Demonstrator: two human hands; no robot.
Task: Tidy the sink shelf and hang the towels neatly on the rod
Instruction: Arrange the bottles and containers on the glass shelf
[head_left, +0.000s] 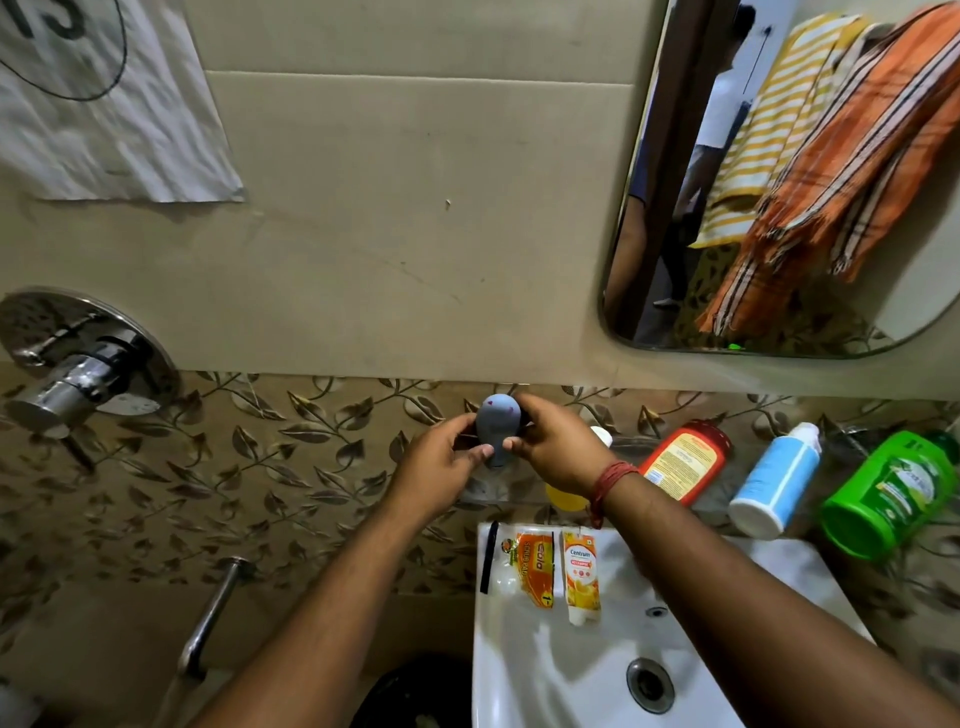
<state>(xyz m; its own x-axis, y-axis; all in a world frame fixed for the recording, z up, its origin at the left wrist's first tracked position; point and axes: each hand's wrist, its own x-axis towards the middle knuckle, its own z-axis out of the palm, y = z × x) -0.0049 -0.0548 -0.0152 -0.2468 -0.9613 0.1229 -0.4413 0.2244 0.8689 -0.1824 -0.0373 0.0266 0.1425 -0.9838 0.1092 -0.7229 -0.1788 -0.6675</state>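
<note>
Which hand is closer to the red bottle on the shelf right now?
Right. The right hand grips the grey object just left of the red bottle, its wrist nearly beside it. The left hand holds the same object from farther left.

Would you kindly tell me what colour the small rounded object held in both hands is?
Grey-blue with small pink marks, seen in the head view: the rounded object.

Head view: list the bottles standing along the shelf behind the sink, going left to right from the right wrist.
Red bottle → white and blue bottle → green bottle.
</note>
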